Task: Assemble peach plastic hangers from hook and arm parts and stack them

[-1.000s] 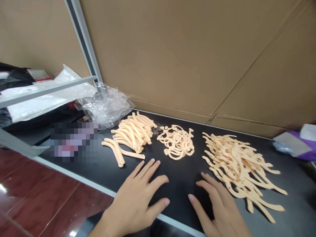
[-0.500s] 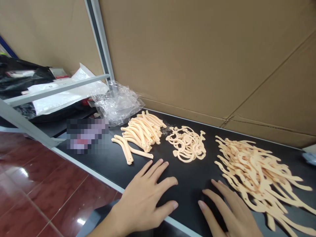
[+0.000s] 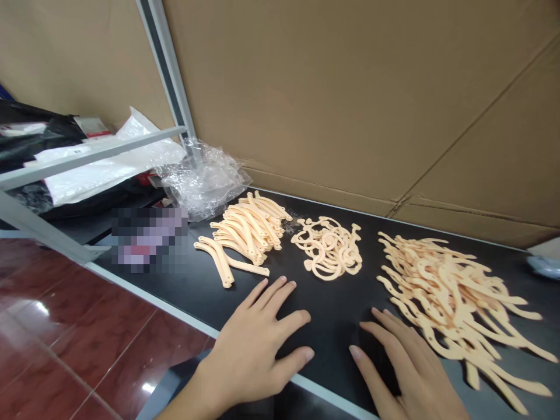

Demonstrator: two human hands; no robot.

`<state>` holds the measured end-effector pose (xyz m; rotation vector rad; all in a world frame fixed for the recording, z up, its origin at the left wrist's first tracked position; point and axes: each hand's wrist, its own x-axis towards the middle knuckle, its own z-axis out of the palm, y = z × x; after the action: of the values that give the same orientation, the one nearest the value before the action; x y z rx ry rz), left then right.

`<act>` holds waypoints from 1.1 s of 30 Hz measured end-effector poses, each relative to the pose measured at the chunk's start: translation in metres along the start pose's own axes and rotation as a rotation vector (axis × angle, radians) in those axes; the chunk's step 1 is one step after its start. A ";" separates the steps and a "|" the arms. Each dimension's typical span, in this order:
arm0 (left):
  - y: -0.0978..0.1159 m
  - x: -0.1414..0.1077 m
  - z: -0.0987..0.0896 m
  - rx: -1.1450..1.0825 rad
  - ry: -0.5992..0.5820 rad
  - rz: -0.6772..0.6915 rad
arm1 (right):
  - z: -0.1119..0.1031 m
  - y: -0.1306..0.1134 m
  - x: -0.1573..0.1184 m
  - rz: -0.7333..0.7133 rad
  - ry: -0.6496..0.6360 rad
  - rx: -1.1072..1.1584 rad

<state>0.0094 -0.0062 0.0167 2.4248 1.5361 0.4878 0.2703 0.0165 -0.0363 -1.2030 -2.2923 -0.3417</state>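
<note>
Surface: black table [image 3: 336, 309]. Wavy pieces [image 3: 446, 291], the largest heap, lie right, beside the right hand [image 3: 409, 373] (contact cannot be told). Curved bars [image 3: 249, 227] are heaped far left, near the left hand [image 3: 258, 350]. Both hands are spread, grasping nothing; low, light fingers would disturb least. Looped pieces [image 3: 335, 238], the smallest, lie between the two heaps.

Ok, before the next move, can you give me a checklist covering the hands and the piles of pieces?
1. Left hand free: ok, fingers spread, nothing visible in it.
2. Right hand free: ok, nothing shows in it.
3. Left pile, middle pile and right pile separate: ok, gaps visible.
4. Right pile's pieces lying singly: not ok, they overlap.
5. Piece count: cannot tell, many are partly covered.
6. Clear plastic off the left pile: cannot tell, very close.
</note>
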 end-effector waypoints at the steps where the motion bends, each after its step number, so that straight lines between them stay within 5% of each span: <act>1: 0.000 0.000 0.000 0.003 0.000 -0.003 | -0.002 -0.002 0.002 0.014 -0.008 0.012; 14: -0.005 0.003 0.003 0.098 0.008 0.060 | -0.017 -0.014 0.007 0.224 -0.117 0.136; 33: -0.003 0.002 0.004 0.094 0.046 0.041 | -0.015 -0.012 0.007 0.180 -0.068 0.124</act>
<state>0.0098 -0.0031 0.0120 2.5371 1.5638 0.4938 0.2622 0.0075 -0.0195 -1.3627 -2.2045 -0.0927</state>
